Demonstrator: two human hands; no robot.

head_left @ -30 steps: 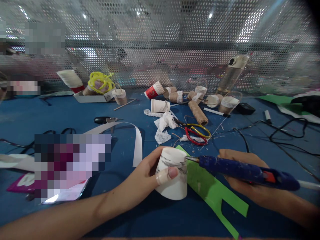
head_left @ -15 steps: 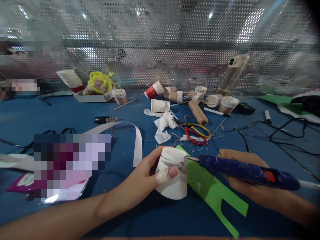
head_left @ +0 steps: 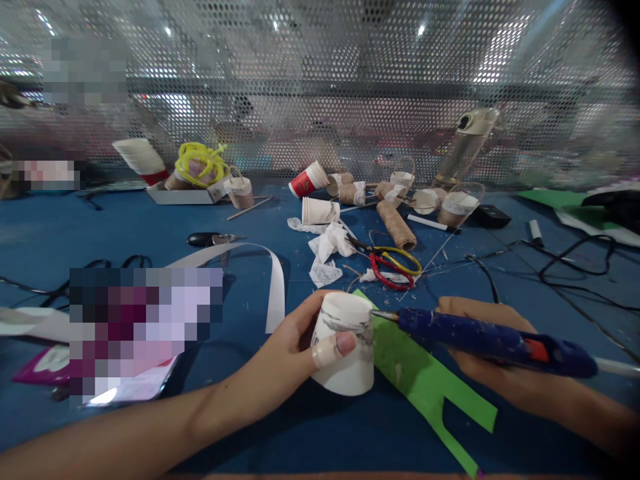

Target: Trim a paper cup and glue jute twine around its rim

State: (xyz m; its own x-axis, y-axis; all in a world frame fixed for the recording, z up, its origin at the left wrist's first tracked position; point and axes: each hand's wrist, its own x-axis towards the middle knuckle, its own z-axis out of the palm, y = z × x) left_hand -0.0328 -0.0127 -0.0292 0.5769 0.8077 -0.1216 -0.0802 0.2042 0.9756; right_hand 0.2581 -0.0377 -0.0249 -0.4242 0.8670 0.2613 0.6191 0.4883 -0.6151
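My left hand (head_left: 295, 350) is wrapped round an upturned white paper cup (head_left: 345, 367) standing on the blue table (head_left: 250, 427); a plaster covers the thumb. My right hand (head_left: 493, 363) grips a blue glue gun (head_left: 490, 339) with an orange trigger. Its metal nozzle touches the cup's upper right side, near a dark smear. A green paper cut-out (head_left: 425, 387) lies under the cup and the gun.
Red-and-yellow scissors (head_left: 393, 263), crumpled tissue (head_left: 327, 257), a twine spool (head_left: 396, 225), several paper cups (head_left: 320, 211) and a bottle (head_left: 465, 150) sit behind. A curved white paper strip (head_left: 275, 280) lies left, black cables (head_left: 575, 267) right. A perforated metal screen (head_left: 320, 87) closes the back.
The cup and the glue gun's nozzle have shifted very slightly upward; otherwise both hands hold as before.
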